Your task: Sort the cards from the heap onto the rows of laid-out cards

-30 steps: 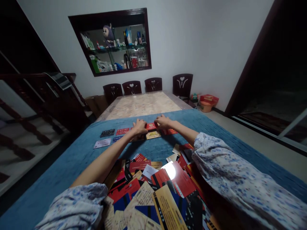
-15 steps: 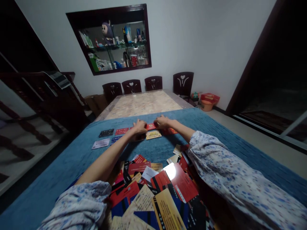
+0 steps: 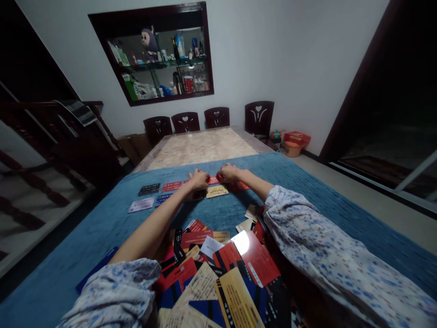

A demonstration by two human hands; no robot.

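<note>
Between my two hands, in the back row of cards on the blue cloth point(image 3: 191, 214), lies a red card point(image 3: 214, 180). My left hand point(image 3: 199, 179) has its bent fingers at the card's left edge, and my right hand point(image 3: 228, 173) curls at its right edge. Just in front of it is a yellow card point(image 3: 217, 191). To the left are a black card point(image 3: 149, 189), another red card point(image 3: 171, 186), a pale lilac card point(image 3: 141, 205) and a blue card point(image 3: 163, 199). My forearms cover some cards in the rows.
A loose heap of cards point(image 3: 235, 291), red, gold, blue and black, spreads close to me between my forearms. A dark blue flat item point(image 3: 97, 269) lies by my left sleeve. Past the cloth is the patterned tabletop point(image 3: 205, 148), with several dark chairs point(image 3: 259, 117) behind it.
The view has shifted slightly, and more of the blue item by my left sleeve shows. Both hands remain at the red card's edges; the cards look the same.
</note>
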